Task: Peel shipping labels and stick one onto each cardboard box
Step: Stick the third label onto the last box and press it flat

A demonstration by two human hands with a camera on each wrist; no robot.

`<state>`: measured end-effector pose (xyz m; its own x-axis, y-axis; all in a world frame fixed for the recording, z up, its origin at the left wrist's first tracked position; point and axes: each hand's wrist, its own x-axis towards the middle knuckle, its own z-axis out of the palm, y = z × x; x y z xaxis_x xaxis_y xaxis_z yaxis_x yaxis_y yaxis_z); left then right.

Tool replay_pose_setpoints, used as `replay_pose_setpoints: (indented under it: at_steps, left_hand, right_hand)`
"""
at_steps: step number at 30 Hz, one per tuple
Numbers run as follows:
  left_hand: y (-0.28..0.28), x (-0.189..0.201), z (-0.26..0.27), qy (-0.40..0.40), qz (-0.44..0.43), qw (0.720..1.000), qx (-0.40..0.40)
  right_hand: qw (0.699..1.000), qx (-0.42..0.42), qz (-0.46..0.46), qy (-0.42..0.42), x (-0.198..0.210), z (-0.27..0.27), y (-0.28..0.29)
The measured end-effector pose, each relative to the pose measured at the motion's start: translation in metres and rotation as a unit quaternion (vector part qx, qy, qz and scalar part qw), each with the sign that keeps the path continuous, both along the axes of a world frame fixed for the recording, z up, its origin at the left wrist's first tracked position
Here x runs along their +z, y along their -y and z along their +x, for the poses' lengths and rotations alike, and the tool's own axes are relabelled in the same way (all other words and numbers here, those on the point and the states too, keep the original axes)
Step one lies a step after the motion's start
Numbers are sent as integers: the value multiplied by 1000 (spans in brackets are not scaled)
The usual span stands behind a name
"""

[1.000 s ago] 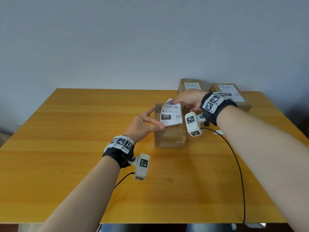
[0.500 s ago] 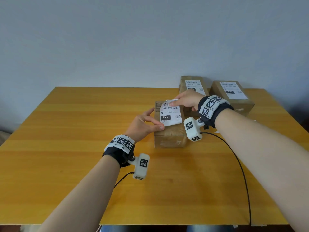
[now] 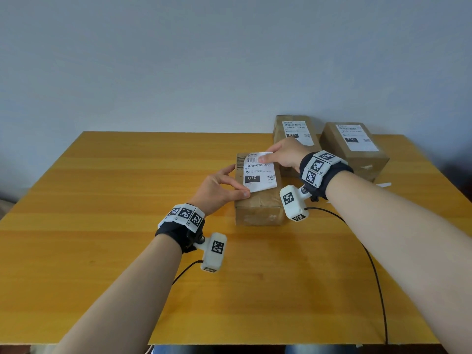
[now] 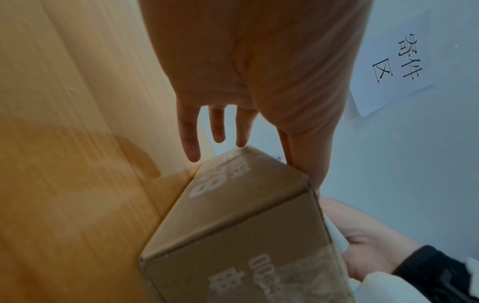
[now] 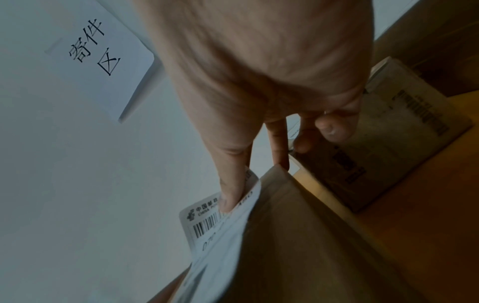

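A brown cardboard box (image 3: 258, 209) stands mid-table. A white shipping label (image 3: 260, 175), printed 070, lies almost flat on its top. My left hand (image 3: 229, 185) is at the box's left side with its thumb pressing the label's near left corner and its fingers (image 4: 217, 127) straight beside the box (image 4: 246, 215). My right hand (image 3: 281, 155) pinches the label's far right corner. In the right wrist view the thumb (image 5: 230, 190) lies on the label (image 5: 220, 229), whose far edge curls off the box (image 5: 311, 256).
Two more boxes (image 3: 281, 129) (image 3: 367, 162), each bearing a label, stand at the back right of the yellow wooden table (image 3: 102, 200). A white paper strip (image 3: 383, 185) lies by them. Wrist-camera cables (image 3: 370, 264) trail over the near table. A paper sign (image 4: 394, 61) hangs on the wall.
The label was tilted up above the box and now lies down on its top. My right hand came lower and nearer with the far corner. My left hand stayed put.
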<state>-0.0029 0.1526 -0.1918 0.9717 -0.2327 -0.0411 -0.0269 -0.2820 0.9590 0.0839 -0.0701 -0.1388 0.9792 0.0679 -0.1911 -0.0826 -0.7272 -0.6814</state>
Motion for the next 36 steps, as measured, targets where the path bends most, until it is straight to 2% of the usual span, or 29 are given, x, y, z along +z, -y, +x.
replay_pose_setpoints:
  at_steps: [9,20,36]
  left_hand:
    - [0,4,2,-1,35,999,-6]
    - [0,-5,6,-2,-8,1000,-12]
    - [-1,-11,4,-6,-37,999,-8]
  right_hand:
    - [1000,2,0,24,-7,-2,1]
    - [999,-4,12,33,-12,-2,3]
    - [999,13,-17,48,-9,-10,0]
